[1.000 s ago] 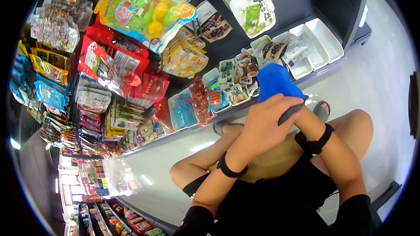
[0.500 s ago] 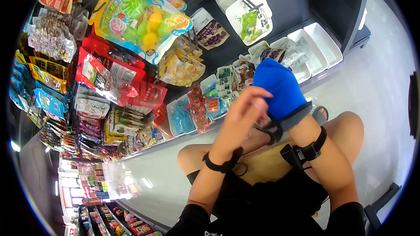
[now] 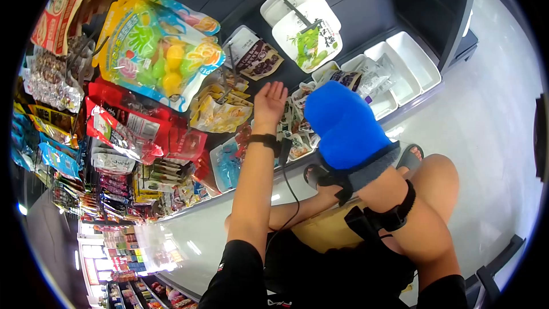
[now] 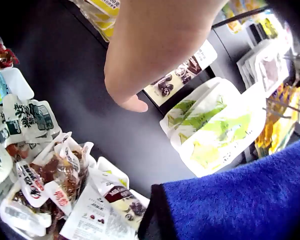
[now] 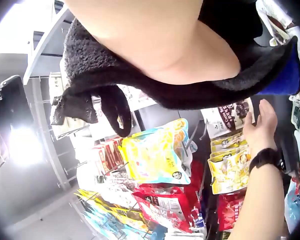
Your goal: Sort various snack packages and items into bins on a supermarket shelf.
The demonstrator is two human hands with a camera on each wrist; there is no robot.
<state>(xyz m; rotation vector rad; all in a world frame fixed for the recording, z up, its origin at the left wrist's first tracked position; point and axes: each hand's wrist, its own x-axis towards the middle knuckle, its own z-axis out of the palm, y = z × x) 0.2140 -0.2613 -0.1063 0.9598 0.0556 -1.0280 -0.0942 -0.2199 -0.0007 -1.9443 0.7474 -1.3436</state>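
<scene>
A fuzzy blue mitt (image 3: 346, 129) with a grey cuff (image 3: 374, 166) covers my right hand, and the fingers inside are hidden. It hangs in front of the white bins of wrapped snacks, a dark strap (image 3: 337, 186) dangling from the cuff. Bare and empty, my left hand (image 3: 270, 103) is raised to the left of the mitt, fingers loosely bent. Close behind it are hanging yellow snack bags (image 3: 223, 111) and a brown-and-white pouch (image 3: 251, 54). In the left wrist view the mitt (image 4: 240, 200) shows at the lower right, apart from the left hand (image 4: 155, 55).
White bins (image 3: 414, 60) line the low shelf, one holding silvery packets (image 3: 374, 74). Above hang white leaf-printed packs (image 3: 309, 37) on a hook and a large fruit-printed bag (image 3: 163, 51). Red bags (image 3: 131, 120) hang farther left. Crossed legs and sandals (image 3: 409, 157) are below.
My left hand has let go of the mitt's cuff and moved up and left toward the hanging bags. The mitt on my right hand has shifted left, its cuff now more exposed.
</scene>
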